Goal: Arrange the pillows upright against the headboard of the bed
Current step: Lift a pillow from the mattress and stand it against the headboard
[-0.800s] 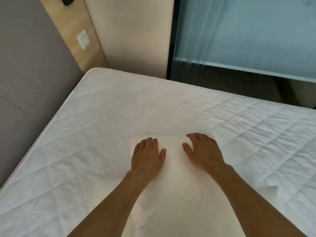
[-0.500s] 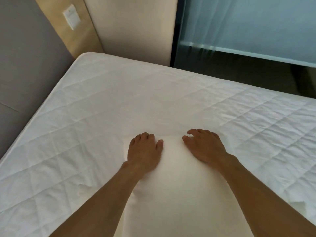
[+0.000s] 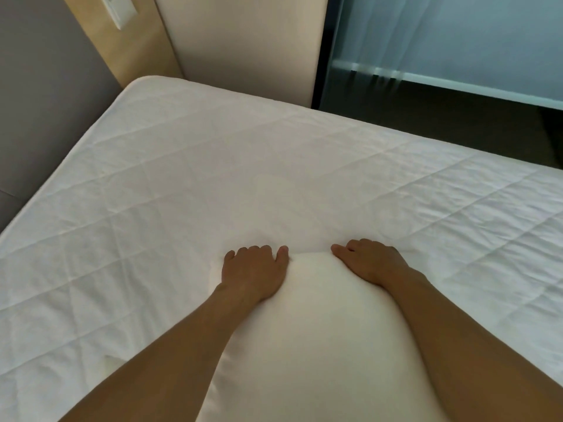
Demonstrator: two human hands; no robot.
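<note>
**Two hands take hold of a pillow lying flat on a bare bed**

Nearest the viewer, at six o'clock, a white pillow (image 3: 320, 336) lies flat on the quilted white mattress (image 3: 213, 184), its far edge reaching about the middle of the view. Two bare forearms run up from the lower corners to meet it.

The left hand (image 3: 254, 271) rests on the pillow's far left corner, palm down, its fingers curled over the far edge. The right hand (image 3: 370, 263) does the same at the far right corner, thumb pointing inward. Both appear to be closing on that edge, though the fingertips are hidden beyond it.

Past the hands, the mattress stretches away toward twelve o'clock with nothing else on it. At nine to ten o'clock a grey padded headboard (image 3: 45, 95) stands along the bed's left side. At eleven o'clock is a wooden panel (image 3: 134, 53) with a light switch (image 3: 120, 9); at one to two o'clock, a curtained window (image 3: 457, 38).

The step in hand looks like gripping the pillow before lifting it. The next move likely calls for raising it, carrying it toward nine o'clock and standing it on edge against the headboard.
</note>
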